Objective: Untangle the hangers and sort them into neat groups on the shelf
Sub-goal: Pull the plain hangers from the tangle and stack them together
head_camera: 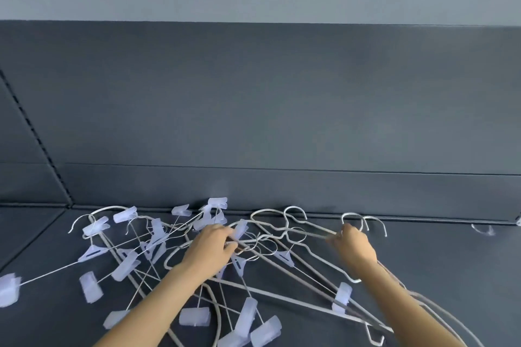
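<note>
A tangled heap of hangers [158,251] lies on the dark grey shelf [451,267]. Several are thin wire clip hangers with translucent pale plastic clips [194,316]. Others are plain white coated wire hangers [296,236], their hooks pointing toward the back wall. My left hand [214,245] reaches into the middle of the heap, its fingers closed around crossing wires near a clip. My right hand [353,245] grips the neck of the white hangers just below their hooks [363,222]. Their long bars run under my right forearm.
The shelf's dark back panel [282,121] rises right behind the heap. A perforated upright strip [36,135] runs along the left side. A small pale scrap [483,229] lies at the far right by the back edge. Bare shelf stretches to the right of the hangers.
</note>
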The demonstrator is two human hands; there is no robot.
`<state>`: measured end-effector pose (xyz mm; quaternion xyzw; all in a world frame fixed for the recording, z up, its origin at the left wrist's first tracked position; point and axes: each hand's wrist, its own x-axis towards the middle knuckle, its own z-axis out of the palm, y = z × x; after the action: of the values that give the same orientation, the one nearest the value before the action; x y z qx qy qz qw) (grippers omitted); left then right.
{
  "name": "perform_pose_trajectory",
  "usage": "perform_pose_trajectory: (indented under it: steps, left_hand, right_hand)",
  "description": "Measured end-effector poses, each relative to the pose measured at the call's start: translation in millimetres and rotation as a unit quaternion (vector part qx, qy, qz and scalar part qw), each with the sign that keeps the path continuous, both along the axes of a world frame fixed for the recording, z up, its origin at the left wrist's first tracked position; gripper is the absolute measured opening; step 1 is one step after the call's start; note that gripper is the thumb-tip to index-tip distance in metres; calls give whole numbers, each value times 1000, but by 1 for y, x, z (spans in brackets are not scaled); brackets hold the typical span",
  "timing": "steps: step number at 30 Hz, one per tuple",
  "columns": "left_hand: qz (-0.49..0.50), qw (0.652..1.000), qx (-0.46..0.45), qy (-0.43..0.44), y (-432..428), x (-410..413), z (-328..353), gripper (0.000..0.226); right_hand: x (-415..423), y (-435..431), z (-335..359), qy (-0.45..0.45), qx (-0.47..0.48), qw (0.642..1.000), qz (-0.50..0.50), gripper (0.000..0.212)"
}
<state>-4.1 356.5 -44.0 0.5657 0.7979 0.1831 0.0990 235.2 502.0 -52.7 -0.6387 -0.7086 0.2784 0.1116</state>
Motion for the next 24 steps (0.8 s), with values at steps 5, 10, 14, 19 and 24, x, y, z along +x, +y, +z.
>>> perform_pose_trajectory:
  steps: [5,10,14,19,24]
  left_hand:
    - [27,999,41,-6,-1,-15,0,32]
    - [21,997,67,-13,1,-19,-7,31]
    - [5,996,87,-20,7,-11,-10,27]
    - [-6,995,85,-43,14,-3,-12,27]
    - [-18,992,104,-71,25,8,-16,32]
  right_hand:
    - [9,7,26,6,129,991,-25,23]
    - [23,8,47,87,201,974,-54,30]
    - [28,4,49,114,223,967,-46,23]
    - [31,1,46,128,239,962,-45,13]
    - [35,-6,50,144,245,958,-41,14]
